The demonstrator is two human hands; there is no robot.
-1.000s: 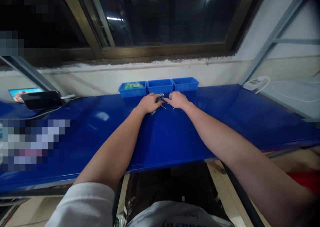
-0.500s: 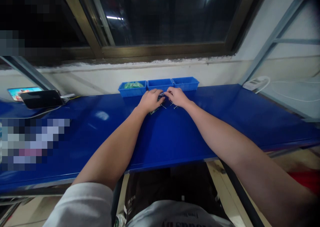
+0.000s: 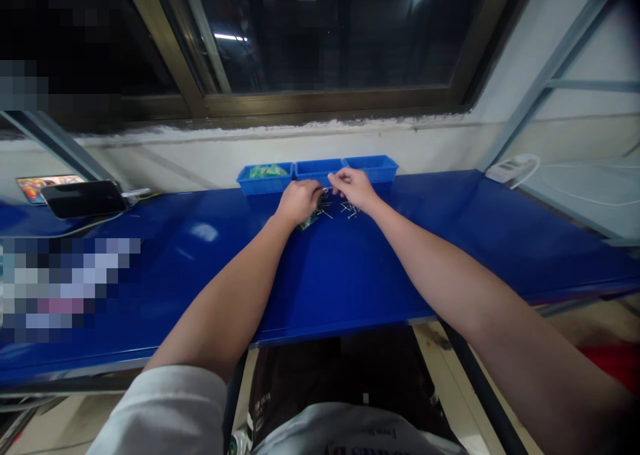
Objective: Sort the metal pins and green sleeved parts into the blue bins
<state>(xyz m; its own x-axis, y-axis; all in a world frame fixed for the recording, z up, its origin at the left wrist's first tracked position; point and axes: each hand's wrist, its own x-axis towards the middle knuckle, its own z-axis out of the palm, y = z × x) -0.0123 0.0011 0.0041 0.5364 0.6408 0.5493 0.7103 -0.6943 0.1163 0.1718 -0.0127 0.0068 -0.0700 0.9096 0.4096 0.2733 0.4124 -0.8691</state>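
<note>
Both my hands work close together at the far side of a blue table, just in front of three blue bins. My left hand is closed over a small green circuit board that rests on the table. My right hand is lifted a little and pinches a thin metal-legged part that I cannot name, held toward the left hand. Several small loose parts with wire legs lie on the table under the right hand.
The left bin holds green boards; the middle bin and right bin stand beside it against the wall. A dark phone lies at far left. A white power strip with cable sits at far right.
My right hand has risen off the table and moved slightly back toward the bins, uncovering the loose wire-legged parts. My left hand has stayed on the green board.
</note>
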